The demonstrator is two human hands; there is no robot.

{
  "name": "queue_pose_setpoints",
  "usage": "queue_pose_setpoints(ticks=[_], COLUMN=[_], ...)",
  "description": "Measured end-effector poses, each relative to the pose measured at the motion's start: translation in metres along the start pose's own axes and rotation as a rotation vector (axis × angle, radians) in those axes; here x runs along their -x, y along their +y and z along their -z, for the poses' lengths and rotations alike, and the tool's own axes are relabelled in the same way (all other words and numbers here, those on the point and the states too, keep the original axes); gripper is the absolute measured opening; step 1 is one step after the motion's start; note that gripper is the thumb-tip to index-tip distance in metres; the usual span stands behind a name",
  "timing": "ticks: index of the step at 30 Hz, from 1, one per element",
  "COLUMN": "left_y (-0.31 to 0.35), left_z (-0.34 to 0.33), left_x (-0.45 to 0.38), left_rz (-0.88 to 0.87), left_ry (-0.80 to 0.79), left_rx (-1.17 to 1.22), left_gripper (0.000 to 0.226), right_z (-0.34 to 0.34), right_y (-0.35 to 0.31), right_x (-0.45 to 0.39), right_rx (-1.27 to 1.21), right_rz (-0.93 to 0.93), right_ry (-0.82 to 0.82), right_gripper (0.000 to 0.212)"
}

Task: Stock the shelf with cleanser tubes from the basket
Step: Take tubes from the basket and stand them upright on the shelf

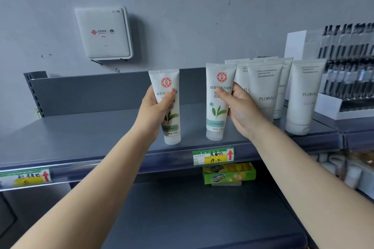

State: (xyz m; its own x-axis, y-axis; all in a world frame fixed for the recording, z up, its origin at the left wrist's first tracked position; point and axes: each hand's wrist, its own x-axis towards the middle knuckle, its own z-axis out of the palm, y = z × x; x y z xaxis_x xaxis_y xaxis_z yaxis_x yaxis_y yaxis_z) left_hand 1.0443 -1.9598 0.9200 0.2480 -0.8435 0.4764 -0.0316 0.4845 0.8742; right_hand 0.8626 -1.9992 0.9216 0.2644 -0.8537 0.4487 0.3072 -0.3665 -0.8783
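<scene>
Head view: two green-tea cleanser tubes, long axes upright, caps down. Left tube point(169, 105) gripped in left hand point(155, 111), fingers curled round, just above shelf point(91, 135). Right tube point(217, 103) pinched by right hand point(240, 111), cap seemingly touching shelf, beside FLORAL tubes point(265, 91).

My left hand point(155, 111) grips one green-tea cleanser tube point(169, 105) upright over the shelf point(81, 133). My right hand point(240, 107) pinches a second tube point(217, 103), standing just left of the FLORAL tubes point(265, 91).
</scene>
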Motion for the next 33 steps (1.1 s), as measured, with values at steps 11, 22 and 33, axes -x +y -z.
queue_pose_setpoints(ticks=[11,22,33], left_y=[-0.007,-0.008,0.027], left_z=[0.008,0.006,0.007], left_x=[-0.001,0.004,0.027], left_rz=[0.044,0.085,-0.309], left_ry=[-0.025,0.013,0.271], left_rx=[-0.045,-0.045,-0.538], left_gripper=[0.006,0.004,0.051], right_z=[0.007,0.002,0.012], right_y=[0.011,0.011,-0.028], right_x=[-0.005,-0.003,0.039], right_rx=[-0.025,0.062,0.689], right_rz=[-0.102,-0.092,0.46], right_ry=[-0.099,-0.028,0.195], right_gripper=[0.02,0.016,0.043])
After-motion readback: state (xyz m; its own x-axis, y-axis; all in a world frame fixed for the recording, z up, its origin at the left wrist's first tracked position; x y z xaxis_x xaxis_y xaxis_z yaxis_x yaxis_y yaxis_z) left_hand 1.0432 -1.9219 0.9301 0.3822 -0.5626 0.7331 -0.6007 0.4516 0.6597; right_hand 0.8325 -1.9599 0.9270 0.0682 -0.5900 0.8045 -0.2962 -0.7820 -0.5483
